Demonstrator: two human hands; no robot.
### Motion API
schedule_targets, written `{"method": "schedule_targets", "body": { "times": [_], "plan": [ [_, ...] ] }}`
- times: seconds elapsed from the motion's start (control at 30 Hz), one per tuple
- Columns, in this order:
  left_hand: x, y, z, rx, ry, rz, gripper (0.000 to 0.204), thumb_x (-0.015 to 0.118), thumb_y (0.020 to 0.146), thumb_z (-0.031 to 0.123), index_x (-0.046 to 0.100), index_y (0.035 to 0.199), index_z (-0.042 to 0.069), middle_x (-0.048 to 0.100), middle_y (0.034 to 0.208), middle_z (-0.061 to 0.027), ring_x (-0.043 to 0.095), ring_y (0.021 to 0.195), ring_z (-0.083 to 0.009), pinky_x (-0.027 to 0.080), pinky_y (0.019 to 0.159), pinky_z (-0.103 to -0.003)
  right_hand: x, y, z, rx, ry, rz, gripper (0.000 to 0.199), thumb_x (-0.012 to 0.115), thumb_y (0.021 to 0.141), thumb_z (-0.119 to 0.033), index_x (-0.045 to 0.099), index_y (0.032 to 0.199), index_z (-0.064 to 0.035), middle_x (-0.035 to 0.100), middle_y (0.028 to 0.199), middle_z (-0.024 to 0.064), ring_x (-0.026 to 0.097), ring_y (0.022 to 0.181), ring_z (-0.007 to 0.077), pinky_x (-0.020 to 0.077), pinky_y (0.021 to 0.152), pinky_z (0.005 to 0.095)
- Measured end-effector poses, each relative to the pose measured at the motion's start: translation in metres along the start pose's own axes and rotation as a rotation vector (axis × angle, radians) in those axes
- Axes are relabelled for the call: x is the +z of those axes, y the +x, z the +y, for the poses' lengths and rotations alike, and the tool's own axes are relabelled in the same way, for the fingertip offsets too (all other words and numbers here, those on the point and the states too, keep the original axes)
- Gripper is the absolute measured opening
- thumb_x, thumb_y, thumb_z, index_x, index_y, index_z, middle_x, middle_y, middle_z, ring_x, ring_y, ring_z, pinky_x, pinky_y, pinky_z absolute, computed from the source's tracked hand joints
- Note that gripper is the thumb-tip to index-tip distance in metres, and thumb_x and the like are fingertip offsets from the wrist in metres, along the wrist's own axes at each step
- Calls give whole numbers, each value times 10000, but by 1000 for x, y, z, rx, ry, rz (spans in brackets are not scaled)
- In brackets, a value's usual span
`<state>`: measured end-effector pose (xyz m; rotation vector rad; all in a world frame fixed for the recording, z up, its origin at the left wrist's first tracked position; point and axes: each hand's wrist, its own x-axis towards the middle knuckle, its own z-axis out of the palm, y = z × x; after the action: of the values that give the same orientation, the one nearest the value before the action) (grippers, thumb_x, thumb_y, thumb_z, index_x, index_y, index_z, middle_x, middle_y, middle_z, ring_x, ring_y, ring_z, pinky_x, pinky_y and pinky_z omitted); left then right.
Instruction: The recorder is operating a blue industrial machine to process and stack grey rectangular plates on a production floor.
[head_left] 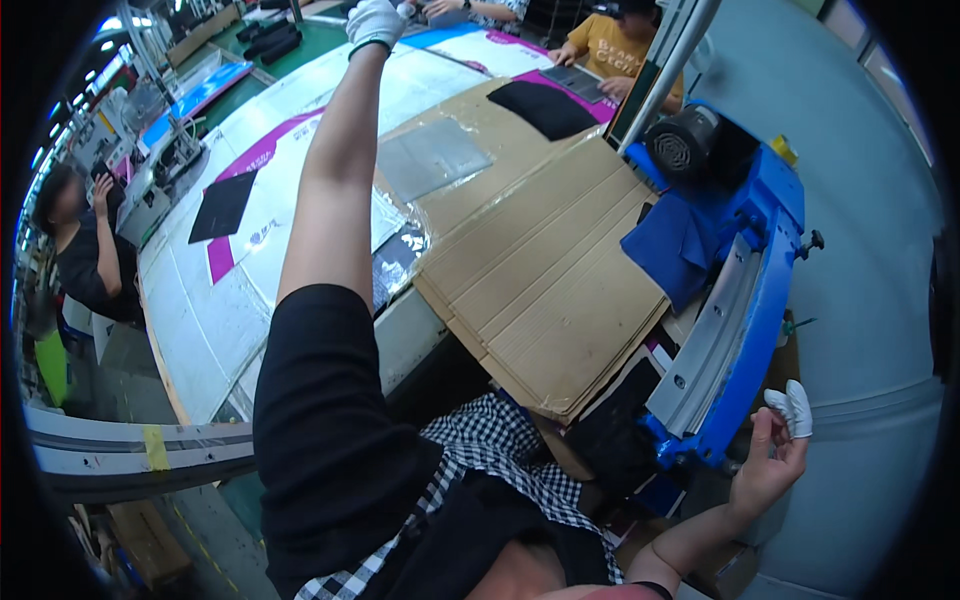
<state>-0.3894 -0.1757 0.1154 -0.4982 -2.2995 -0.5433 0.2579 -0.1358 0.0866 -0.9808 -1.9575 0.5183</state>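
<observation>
My left arm stretches up to the top of the view. There my left hand (pixel 375 22), in a white glove with a dark green cuff, is partly cut off by the frame edge; its fingers do not show clearly. Below it lie white sheets with a magenta band (pixel 290 135) on the large table. My right hand (pixel 773 465) is raised at the lower right with fingers up and apart and white covers on two fingertips. Nothing shows in it. Nearest to it is a blue machine (pixel 765 330) with a long metal bar (pixel 705 335).
Brown cardboard sheets (pixel 545 280) lie at the table's near right corner, beside a dark blue cloth (pixel 672 245). Black pieces (pixel 222 207) and a clear plastic sheet (pixel 433 160) rest farther back. People sit at the far side (pixel 612 50) and at the left (pixel 95 250). A curved rail (pixel 140 455) crosses the lower left.
</observation>
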Motion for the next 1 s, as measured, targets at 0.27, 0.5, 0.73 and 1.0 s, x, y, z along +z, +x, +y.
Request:
{"method": "schedule_targets", "body": {
  "times": [0.27,0.5,0.73,1.0],
  "plan": [
    [121,-215,-41,-438,-321,-258,539,408,841,456,501,1100,-8,557,1021,-234,543,886,-403,428,818,-447,3,0,0,-5,39,104,402,617,783,-10,513,1171,5,625,927,92,549,712,123,467,714,243],
    [105,-217,-16,-647,-838,-329,575,413,856,464,461,1154,-25,539,1048,-248,557,893,-361,465,754,-408,1,-3,-3,-51,96,29,402,629,776,-19,520,1161,7,636,901,76,549,702,115,469,691,238],
    [69,-250,57,-627,-1479,-524,563,418,878,459,447,1148,-34,554,995,-200,575,827,-283,495,664,-346,1,0,-11,-57,-16,-34,236,670,773,-118,614,955,22,594,633,40,518,519,111,441,505,228],
    [-41,-391,147,-469,-1923,-1596,389,377,939,335,496,1082,-7,588,893,-130,580,626,-205,486,555,-272,-1,-2,-12,-164,-276,-51,197,658,802,-189,637,875,-7,542,512,29,427,366,107,330,364,217]
  ]
}}
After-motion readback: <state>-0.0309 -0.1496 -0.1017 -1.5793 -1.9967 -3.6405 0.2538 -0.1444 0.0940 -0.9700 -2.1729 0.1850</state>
